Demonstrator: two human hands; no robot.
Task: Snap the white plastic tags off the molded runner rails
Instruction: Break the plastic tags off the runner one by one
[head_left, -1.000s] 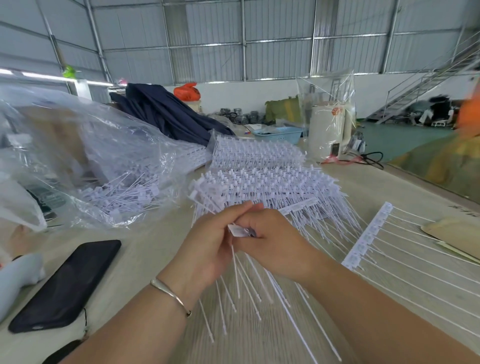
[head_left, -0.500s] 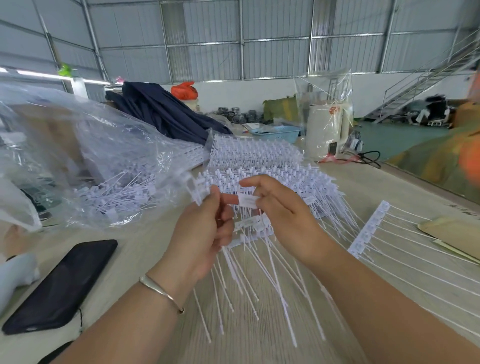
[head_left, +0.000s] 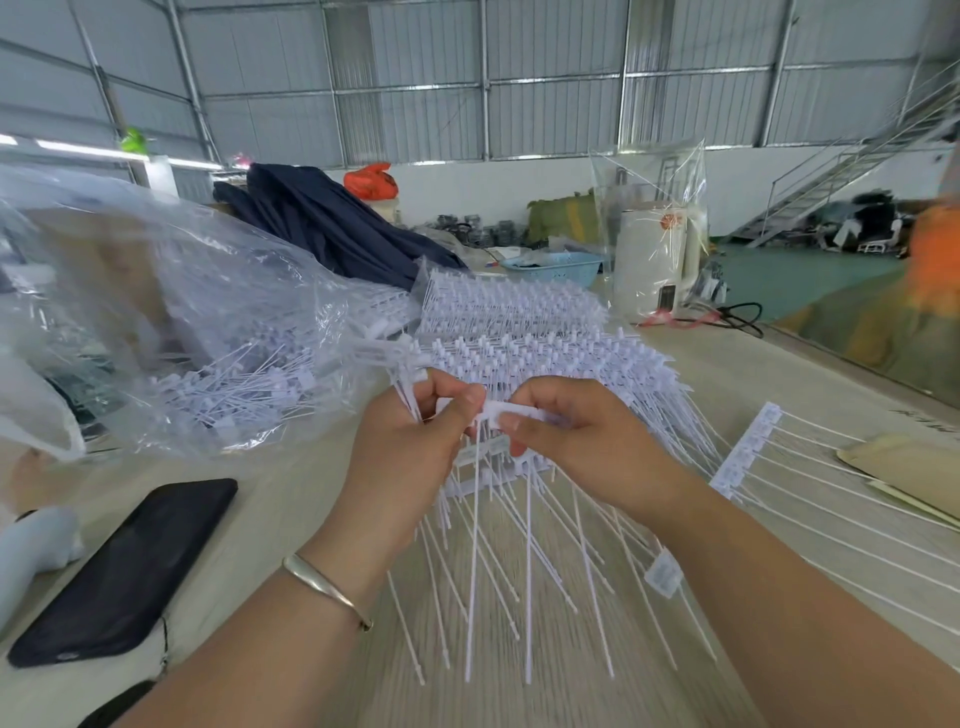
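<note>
A person seated at a pale wooden desk (head_left: 779, 374) in a metal-walled workshop is working a strip of white plastic tags (head_left: 511, 410) free of its runner rail (head_left: 493, 470), both hands raised over a fan of long white tails. The left hand (head_left: 410, 441) is curling around a bundle of tag stems while its thumb and fingertips are pinching the strip; the right hand (head_left: 571, 431) is pinching the other end of the same tag. Compared with half a second earlier, the hands are sitting closer together and the pinched tag is lying between them at a new angle, which suggests one tag is being bent at its joint and is close to breaking away, though no clean break is visible. A loose tag (head_left: 664, 574) is lying on the desk near the right forearm, and a stack of unbroken rails (head_left: 519, 332) is waiting just behind the hands. Beside them, a clear bag (head_left: 171, 322) is holding more tags. A dark phone (head_left: 124, 566) is resting at left. No brand, label or legible writing can be made out; the print on the tags is too blurred.
</note>
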